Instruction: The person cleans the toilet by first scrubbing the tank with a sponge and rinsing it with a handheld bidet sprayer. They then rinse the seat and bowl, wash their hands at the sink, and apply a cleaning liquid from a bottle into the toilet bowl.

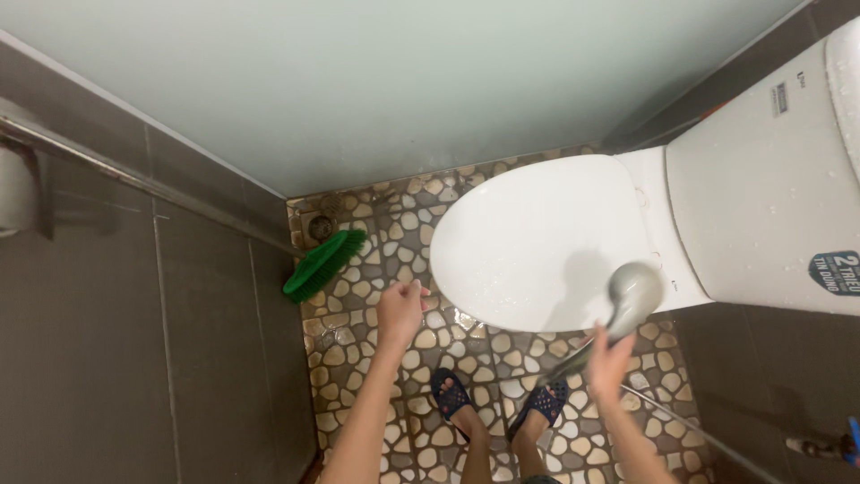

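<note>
Right hand [609,363] gripping a silver shower head [633,296] aimed at the closed white toilet lid [528,242], left hand [400,309] empty with fingers loosely curled near the lid's edge, green brush [324,263] on the pebble floor [358,341] by the wall, dark sandals [452,394] below

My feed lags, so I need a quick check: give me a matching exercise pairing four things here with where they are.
1. grey metal shower head
2. green bristle brush
3. white plastic toilet lid
4. round metal floor drain

a. shut, over the bowl
b. on the pebble floor by the grey wall
c. in the floor's far corner
d. in the right hand

Pairs: 1-d, 2-b, 3-a, 4-c
</note>
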